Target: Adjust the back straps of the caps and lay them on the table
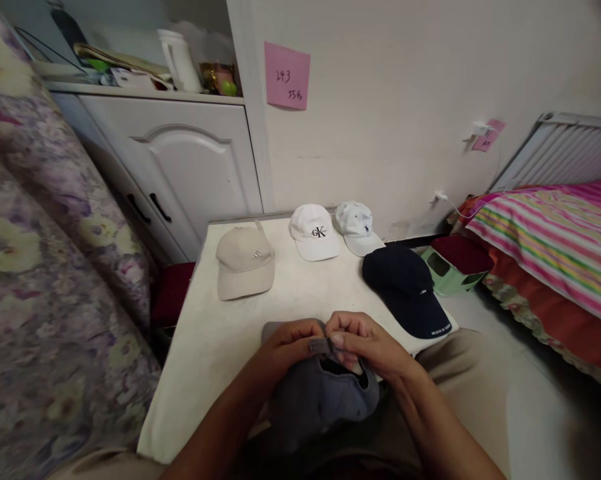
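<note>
A grey-blue baseball cap (325,397) is held over the near edge of the table, its back opening and strap turned upward. My left hand (293,340) is closed on the left part of the cap's strap (321,345). Pinching the strap's other side, my right hand (363,340) has its thumb and fingers close to the left one. Part of the brim shows behind my left fingers. Farther back on the table lie a beige cap (245,260), a white cap (314,233) with black letters, a pale cap (356,227) and a navy cap (405,287).
The table (205,360) has a whitish cover and stands against the wall. A floral curtain (55,267) hangs at the left before a white cabinet (180,153). To the right are a green stool (450,280) with a red top and a striped bed (555,227).
</note>
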`<act>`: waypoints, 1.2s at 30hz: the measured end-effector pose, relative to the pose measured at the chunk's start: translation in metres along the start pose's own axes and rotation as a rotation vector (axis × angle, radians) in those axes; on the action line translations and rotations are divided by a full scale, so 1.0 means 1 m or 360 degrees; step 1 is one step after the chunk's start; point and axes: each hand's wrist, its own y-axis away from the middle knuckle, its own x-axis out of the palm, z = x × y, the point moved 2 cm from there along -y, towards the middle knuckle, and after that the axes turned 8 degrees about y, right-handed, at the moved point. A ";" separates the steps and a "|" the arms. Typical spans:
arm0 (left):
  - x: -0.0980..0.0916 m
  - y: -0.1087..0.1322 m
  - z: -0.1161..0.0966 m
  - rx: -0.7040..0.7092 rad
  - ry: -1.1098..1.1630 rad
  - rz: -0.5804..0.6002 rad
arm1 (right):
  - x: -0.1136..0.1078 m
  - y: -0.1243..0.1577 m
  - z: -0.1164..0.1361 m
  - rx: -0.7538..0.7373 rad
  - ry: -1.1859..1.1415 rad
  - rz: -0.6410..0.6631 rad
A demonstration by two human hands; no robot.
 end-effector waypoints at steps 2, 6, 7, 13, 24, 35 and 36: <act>0.001 0.000 -0.002 0.0014 -0.0003 -0.0006 | 0.000 -0.001 -0.001 -0.0014 -0.0007 -0.0036; 0.001 0.001 -0.003 0.0008 0.0010 0.0029 | -0.004 0.000 -0.003 0.0018 0.0002 0.0014; 0.000 0.001 -0.003 0.0002 0.0017 0.0043 | -0.006 0.001 -0.003 0.0034 0.0018 0.0040; -0.003 0.000 -0.002 0.0004 -0.0066 0.0024 | -0.014 0.007 0.000 0.0107 0.0129 0.0125; -0.001 0.000 -0.005 -0.0025 -0.0131 0.0097 | -0.011 0.005 -0.001 0.0087 0.0099 0.0141; -0.003 -0.002 0.003 0.0041 -0.0230 0.0105 | -0.005 0.001 -0.004 0.0074 -0.0010 0.0103; -0.003 -0.002 0.003 0.0043 -0.0237 0.0094 | -0.003 0.000 -0.004 0.0079 -0.0054 0.0121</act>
